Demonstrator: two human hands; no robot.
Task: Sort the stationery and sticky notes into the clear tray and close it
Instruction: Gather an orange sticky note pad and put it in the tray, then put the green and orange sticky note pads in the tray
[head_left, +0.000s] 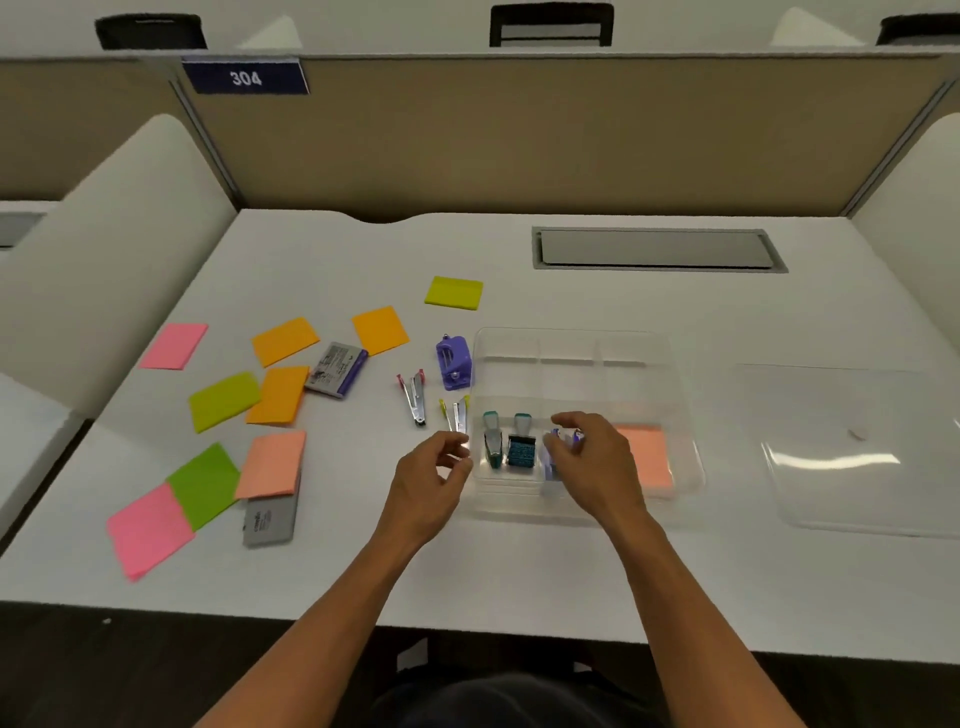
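Now right hand (587, 457) pinches a small purple-white item (566, 439) inside the clear tray (571, 345), near its front edge; left hand (436, 467) sits loosely curled w/ nothing in it, just beside the tray's left wall. Best set the item down upright next to the teal stamps (511, 444), w/o knocking them. Lid (857, 447) lies right of the tray; sticky notes (283, 340) cover the desk's left side. Divider sign reads "304" (245, 78).

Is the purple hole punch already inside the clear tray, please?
No, the purple hole punch stands on the desk just outside the clear tray's left wall.
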